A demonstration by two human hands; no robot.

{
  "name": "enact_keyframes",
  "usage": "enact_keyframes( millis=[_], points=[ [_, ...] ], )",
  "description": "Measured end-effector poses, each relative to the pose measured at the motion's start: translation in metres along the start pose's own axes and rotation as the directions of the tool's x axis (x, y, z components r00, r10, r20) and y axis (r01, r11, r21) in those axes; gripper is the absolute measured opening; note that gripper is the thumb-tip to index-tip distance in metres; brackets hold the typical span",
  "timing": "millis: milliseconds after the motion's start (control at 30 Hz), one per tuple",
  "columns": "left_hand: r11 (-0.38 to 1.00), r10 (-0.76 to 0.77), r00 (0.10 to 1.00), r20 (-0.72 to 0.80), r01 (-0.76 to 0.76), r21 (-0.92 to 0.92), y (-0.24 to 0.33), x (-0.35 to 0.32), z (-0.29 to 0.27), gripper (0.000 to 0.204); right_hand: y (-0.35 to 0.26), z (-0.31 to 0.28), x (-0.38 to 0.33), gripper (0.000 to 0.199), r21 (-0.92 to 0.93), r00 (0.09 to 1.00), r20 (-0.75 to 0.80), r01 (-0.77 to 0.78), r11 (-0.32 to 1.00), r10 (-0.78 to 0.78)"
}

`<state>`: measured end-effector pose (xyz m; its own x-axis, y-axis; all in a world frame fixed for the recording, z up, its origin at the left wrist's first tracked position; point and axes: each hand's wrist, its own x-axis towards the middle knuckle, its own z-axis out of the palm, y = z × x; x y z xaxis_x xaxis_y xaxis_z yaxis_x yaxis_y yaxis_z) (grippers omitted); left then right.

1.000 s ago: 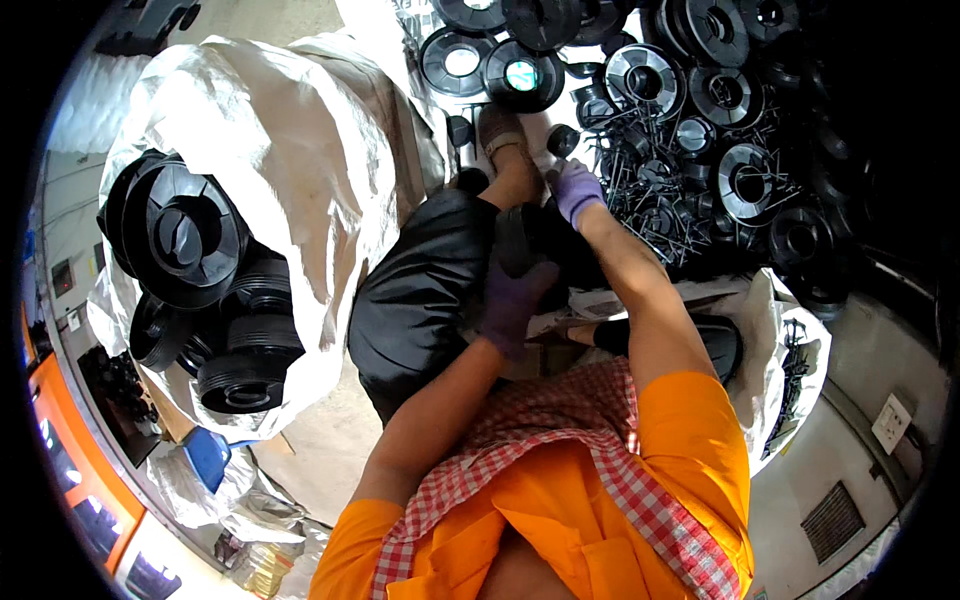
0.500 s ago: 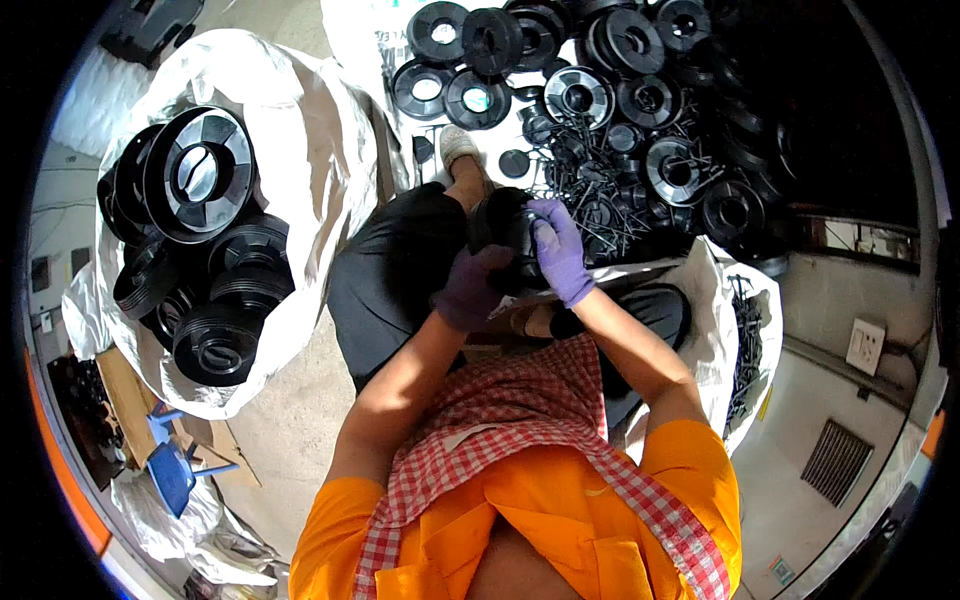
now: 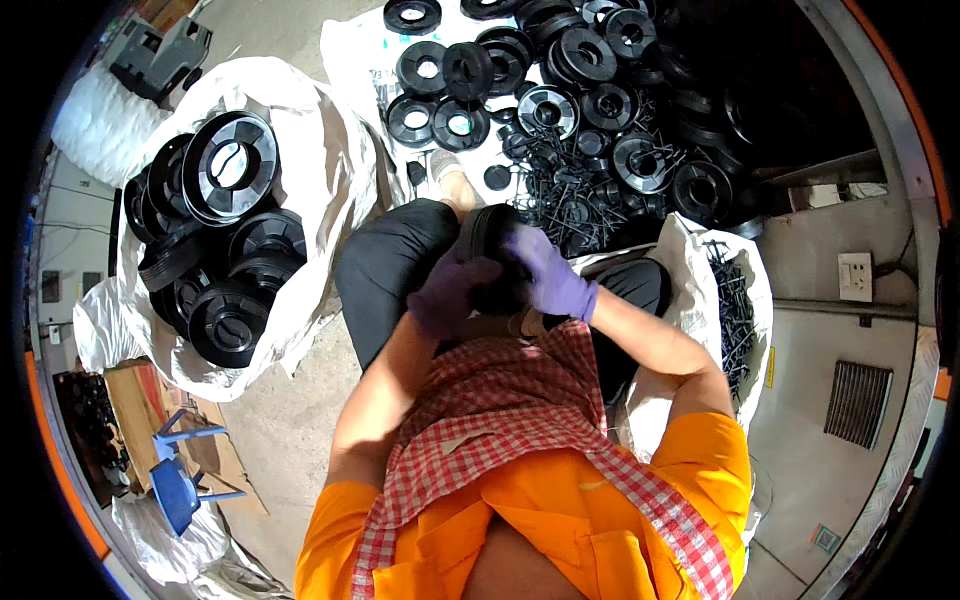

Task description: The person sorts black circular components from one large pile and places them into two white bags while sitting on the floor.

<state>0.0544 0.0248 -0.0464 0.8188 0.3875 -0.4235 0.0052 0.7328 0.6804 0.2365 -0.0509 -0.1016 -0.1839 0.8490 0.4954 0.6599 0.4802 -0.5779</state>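
Observation:
A black plastic spool (image 3: 484, 232) stands on edge between my knees, its lower part in shadow. My left hand (image 3: 443, 296), in a purple glove, is closed round its near left side. On the spool's right side lies my right hand (image 3: 556, 272), also gloved in purple; its fingers are smeared by motion, and whether they grip anything cannot be made out. Just beyond the right hand spreads a heap of thin black plastic sprues (image 3: 575, 195) mixed with small round caps. A loose black disc (image 3: 497, 177) lies on the white sheet (image 3: 360, 60) ahead.
More black spools (image 3: 589, 54) are piled at the far right. At left, a white sack (image 3: 345, 190) holds several spools (image 3: 229, 165). A second white sack (image 3: 690, 240), with sprues (image 3: 733, 320) inside, stands by my right knee. A blue stool (image 3: 176, 495) lies at lower left.
My right hand has moved in against the spool and turned its back upward, now blurred. My left hand keeps its hold. The whole view has shifted slightly.

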Motion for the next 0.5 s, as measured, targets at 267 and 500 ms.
enact_keyframes(
  millis=[267, 500],
  points=[
    [0.929, 0.281, 0.955, -0.099, -0.244, 0.278, -0.011, -0.015, 0.019, 0.056, -0.043, -0.016, 0.012, 0.057, 0.321, 0.767, 0.256, -0.641, 0.697, 0.588],
    [0.694, 0.460, 0.866, -0.195, -0.213, 0.687, -0.032, -0.015, 0.002, 0.052, -0.047, -0.008, 0.017, 0.047, 0.561, 0.859, 0.213, -0.497, 0.662, 0.465]
  ],
)
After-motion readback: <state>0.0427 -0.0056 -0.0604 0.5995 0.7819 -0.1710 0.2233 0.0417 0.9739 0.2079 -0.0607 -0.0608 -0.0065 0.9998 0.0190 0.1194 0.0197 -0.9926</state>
